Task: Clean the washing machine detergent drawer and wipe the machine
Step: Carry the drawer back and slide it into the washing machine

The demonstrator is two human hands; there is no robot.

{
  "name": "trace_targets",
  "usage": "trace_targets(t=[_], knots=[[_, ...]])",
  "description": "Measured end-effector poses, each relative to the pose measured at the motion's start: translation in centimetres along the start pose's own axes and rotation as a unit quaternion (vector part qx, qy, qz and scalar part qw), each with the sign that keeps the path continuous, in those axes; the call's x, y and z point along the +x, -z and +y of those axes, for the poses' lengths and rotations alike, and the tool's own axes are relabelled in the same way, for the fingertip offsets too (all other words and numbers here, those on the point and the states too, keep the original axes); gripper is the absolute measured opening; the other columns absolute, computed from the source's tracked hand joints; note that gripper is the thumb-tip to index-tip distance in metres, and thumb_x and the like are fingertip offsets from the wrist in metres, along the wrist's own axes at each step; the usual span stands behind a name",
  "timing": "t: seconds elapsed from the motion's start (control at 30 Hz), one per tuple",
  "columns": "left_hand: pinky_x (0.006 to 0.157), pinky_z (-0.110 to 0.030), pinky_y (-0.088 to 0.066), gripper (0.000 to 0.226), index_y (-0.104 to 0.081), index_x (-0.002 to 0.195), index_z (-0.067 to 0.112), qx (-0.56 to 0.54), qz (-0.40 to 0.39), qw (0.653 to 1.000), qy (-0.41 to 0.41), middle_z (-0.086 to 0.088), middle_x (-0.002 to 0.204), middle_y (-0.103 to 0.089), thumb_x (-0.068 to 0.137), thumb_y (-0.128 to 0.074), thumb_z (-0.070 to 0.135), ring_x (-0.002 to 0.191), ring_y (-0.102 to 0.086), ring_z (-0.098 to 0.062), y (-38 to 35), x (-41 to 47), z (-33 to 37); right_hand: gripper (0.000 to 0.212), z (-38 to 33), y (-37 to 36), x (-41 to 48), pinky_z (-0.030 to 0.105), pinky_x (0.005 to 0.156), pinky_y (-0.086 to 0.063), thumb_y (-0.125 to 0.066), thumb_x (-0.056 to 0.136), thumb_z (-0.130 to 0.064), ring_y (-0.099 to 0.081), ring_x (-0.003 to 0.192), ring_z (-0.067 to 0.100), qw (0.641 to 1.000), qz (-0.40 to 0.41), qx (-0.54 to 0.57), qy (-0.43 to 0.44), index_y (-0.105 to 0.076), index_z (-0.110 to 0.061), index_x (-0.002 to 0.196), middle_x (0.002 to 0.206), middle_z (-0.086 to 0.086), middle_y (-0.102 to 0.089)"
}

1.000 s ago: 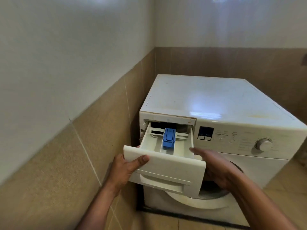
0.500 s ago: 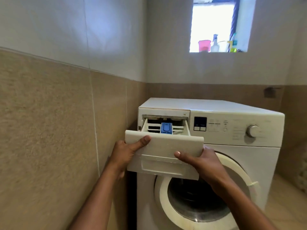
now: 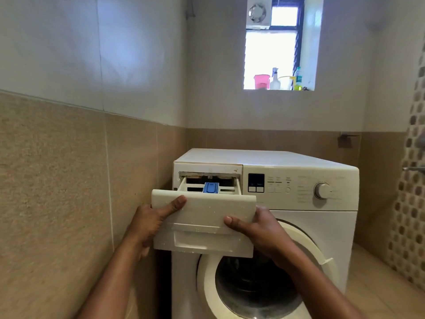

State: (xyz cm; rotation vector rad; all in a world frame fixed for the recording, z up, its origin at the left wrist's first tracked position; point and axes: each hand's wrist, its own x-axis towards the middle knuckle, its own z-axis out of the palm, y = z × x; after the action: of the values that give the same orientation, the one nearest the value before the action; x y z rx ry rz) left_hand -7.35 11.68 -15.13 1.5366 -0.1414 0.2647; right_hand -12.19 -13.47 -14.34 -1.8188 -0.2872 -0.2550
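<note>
A white front-loading washing machine (image 3: 299, 226) stands in the corner. Its white detergent drawer (image 3: 204, 215) is pulled far out of the slot at the machine's top left, with a blue insert (image 3: 210, 188) showing in the middle compartment. My left hand (image 3: 151, 219) grips the drawer's left end, thumb on the front panel. My right hand (image 3: 259, 229) grips the right end, thumb across the front face. Small specks dot the drawer front. Below it is the round door (image 3: 253, 288) with a dark drum.
A tan tiled wall (image 3: 69, 192) runs close along the left of the machine. The control panel has a dark display (image 3: 256, 183) and a dial (image 3: 322, 191). A window sill (image 3: 278, 87) above holds a spray bottle, a pink container and other bottles.
The camera has tilted up and dropped lower, so the window has come into view. My right thumb has moved from the drawer's side onto its front face. Both hands stay on the drawer.
</note>
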Motion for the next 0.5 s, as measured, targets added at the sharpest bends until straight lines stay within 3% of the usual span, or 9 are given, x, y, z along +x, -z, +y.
trace_targets(t=[0.1, 0.27, 0.5], knots=[[0.085, -0.048, -0.060, 0.071, -0.076, 0.097, 0.008, 0.001, 0.012, 1.000, 0.000, -0.007, 0.086, -0.080, 0.048, -0.089, 0.058, 0.088, -0.074, -0.031, -0.3, -0.1, 0.5, 0.041, 0.0, 0.7, 0.5, 0.030, 0.085, -0.059, -0.077, 0.081, -0.032, -0.070, 0.098, 0.011, 1.000, -0.016, -0.002, -0.006, -0.065, -0.020, 0.119, 0.106, -0.003, -0.075], [0.081, -0.048, -0.062, 0.083, -0.075, 0.096, 0.008, -0.004, 0.013, 1.000, 0.004, -0.007, 0.085, -0.080, 0.036, -0.088, 0.064, 0.085, -0.075, -0.031, -0.8, 0.1, 0.6, 0.040, 0.3, 0.7, 1.1, 0.031, 0.085, -0.059, -0.076, 0.082, -0.033, -0.070, 0.096, 0.010, 1.000, -0.010, -0.005, -0.011, -0.065, -0.021, 0.118, 0.104, -0.003, -0.074], [0.065, -0.034, -0.058, 0.068, -0.075, 0.096, 0.008, -0.011, 0.027, 1.000, 0.009, -0.007, 0.084, -0.080, 0.048, -0.085, 0.055, 0.079, -0.076, -0.027, -1.2, 0.6, 1.3, 0.044, -0.1, 1.3, 2.5, 0.036, 0.092, -0.056, -0.078, 0.079, -0.034, -0.069, 0.098, 0.014, 0.999, -0.015, -0.014, -0.031, -0.065, -0.018, 0.118, 0.105, -0.001, -0.075]])
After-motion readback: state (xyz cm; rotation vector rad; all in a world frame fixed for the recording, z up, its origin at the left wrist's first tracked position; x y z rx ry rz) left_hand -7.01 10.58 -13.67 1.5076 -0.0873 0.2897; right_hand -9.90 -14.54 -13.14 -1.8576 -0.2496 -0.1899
